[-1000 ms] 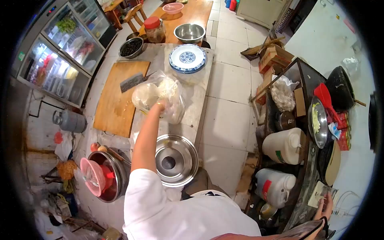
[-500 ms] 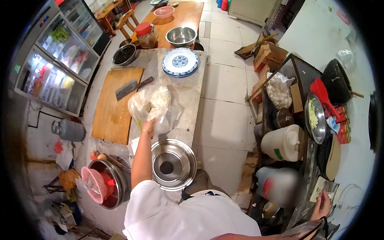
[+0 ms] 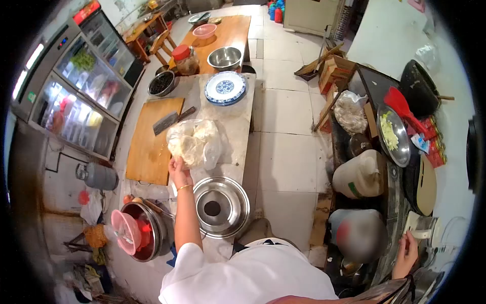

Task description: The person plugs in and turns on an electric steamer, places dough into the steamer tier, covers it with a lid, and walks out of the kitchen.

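My left hand (image 3: 179, 169) is closed on the near edge of a clear plastic bag (image 3: 195, 144) of pale, lumpy contents, on the worktop. A cleaver (image 3: 167, 121) lies partly over the wooden cutting board (image 3: 147, 144) beside the bag. Nearer my body, under my left forearm's right side, stands a stainless steel basin (image 3: 220, 207). Far to the right, my right hand (image 3: 405, 256) has its fingers raised and slightly apart, with nothing visible in them. It is close to a white holder-like object (image 3: 417, 226), but touching or apart I cannot tell.
Blue-and-white plates (image 3: 225, 87) and a steel bowl (image 3: 224, 58) stand farther back. Pink and steel basins (image 3: 152, 233) sit at lower left. Along the right, a shelf unit holds a white jug (image 3: 358, 174) and a steel dish of chopped yellow-green food (image 3: 394, 136). Glass-door fridges (image 3: 76, 96) line the left.
My left hand has drawn back from on top of the bag to its near edge. My right hand has moved slightly up and left. The whole view has shifted a little.
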`<action>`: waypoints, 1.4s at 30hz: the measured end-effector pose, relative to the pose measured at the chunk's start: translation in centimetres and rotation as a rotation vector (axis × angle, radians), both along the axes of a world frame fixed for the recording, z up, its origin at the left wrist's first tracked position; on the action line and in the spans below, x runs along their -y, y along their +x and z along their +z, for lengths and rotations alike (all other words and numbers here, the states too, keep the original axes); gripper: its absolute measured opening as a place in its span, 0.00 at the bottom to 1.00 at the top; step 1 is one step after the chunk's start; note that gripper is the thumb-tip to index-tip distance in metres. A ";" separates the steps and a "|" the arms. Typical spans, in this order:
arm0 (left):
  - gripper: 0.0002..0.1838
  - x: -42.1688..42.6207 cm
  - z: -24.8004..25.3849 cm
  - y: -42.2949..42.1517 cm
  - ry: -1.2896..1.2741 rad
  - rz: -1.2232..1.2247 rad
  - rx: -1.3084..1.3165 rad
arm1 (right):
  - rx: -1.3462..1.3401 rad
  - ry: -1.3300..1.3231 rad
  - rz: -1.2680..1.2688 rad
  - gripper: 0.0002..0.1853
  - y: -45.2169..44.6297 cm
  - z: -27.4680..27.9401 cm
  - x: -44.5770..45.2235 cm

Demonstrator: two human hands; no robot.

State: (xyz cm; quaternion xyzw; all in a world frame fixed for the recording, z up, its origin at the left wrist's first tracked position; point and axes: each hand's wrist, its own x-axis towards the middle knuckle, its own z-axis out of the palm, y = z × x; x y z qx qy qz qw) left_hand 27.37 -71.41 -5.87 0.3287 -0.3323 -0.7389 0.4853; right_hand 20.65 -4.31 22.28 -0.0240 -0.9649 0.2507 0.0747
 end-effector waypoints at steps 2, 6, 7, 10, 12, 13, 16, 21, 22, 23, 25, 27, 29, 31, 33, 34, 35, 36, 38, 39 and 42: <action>0.18 -3.1 4.8 0.3 0.001 -0.040 -0.077 | -0.063 -0.004 0.020 0.13 0.2 -1.2 -0.5; 0.31 -12.5 11.1 -2.5 -0.035 -0.560 -0.352 | -0.075 -0.336 0.071 0.14 1.1 -1.0 4.3; 0.33 -15.5 12.3 -3.4 -0.012 -0.705 -0.364 | 0.023 -0.490 0.141 0.18 1.2 -2.0 4.8; 0.37 -27.2 15.7 -6.3 0.076 -1.230 -0.427 | 0.022 -0.650 0.408 0.32 1.6 -4.4 7.4; 0.38 -34.8 17.1 -5.4 0.082 -1.472 -0.400 | 0.049 -0.771 0.499 0.43 3.4 -4.9 8.6; 0.37 -37.5 16.3 -5.1 0.118 -1.632 -0.446 | -0.113 -0.598 0.535 0.42 4.0 -4.6 8.3; 0.39 -43.6 17.6 -2.9 0.253 -1.813 -0.441 | -0.103 -0.656 0.198 0.37 8.2 -2.7 3.1; 0.38 -49.1 17.7 -1.7 -0.216 -2.095 -0.489 | -0.369 -0.738 -0.315 0.31 16.1 5.3 -8.4; 0.36 -49.8 17.4 -1.4 -0.137 -2.168 -0.479 | -0.680 -0.466 -0.187 0.31 17.2 5.5 -13.4; 0.36 -50.3 16.8 -1.3 -0.138 -2.177 -0.491 | -0.712 -0.511 -0.396 0.30 19.0 9.5 -14.2; 0.33 -51.5 15.6 -0.6 -0.066 -2.326 -0.385 | -0.811 -0.581 -0.586 0.28 21.1 12.3 -20.1; 0.28 -53.3 15.5 0.8 -0.051 -2.333 -0.407 | -0.763 -0.724 -0.571 0.36 22.4 13.8 -26.4; 0.23 -54.6 15.2 1.8 -0.106 -2.397 -0.332 | -0.541 -0.707 -0.655 0.35 22.9 12.8 -33.2; 0.22 -55.5 14.7 2.8 -0.117 -2.386 -0.310 | 0.155 -0.214 -0.772 0.36 22.8 12.3 -36.0; 0.21 -56.1 13.7 3.2 -0.137 -2.359 -0.295 | 0.134 -0.129 -0.828 0.37 22.2 11.3 -37.8; 0.20 -55.9 13.1 3.5 -0.146 -2.333 -0.249 | 0.157 0.098 -0.757 0.39 22.2 11.8 -38.9; 0.20 -55.5 12.4 4.0 -0.151 -2.304 -0.186 | 0.185 0.316 -0.673 0.42 22.0 12.0 -39.8; 0.20 -55.2 12.2 4.3 -0.140 -2.276 -0.159 | 0.134 0.272 -0.602 0.44 21.5 12.0 -40.7; 0.19 -54.3 12.1 5.0 -0.170 -2.188 -0.069 | -0.038 0.127 -0.589 0.42 20.8 12.4 -38.0; 0.19 -53.7 11.8 5.3 -0.155 -2.167 -0.049 | -0.054 0.049 -0.482 0.40 20.5 12.0 -37.9; 0.19 -51.4 10.5 5.3 -0.164 -2.102 0.003 | 0.025 0.169 -0.498 0.40 19.6 10.7 -35.9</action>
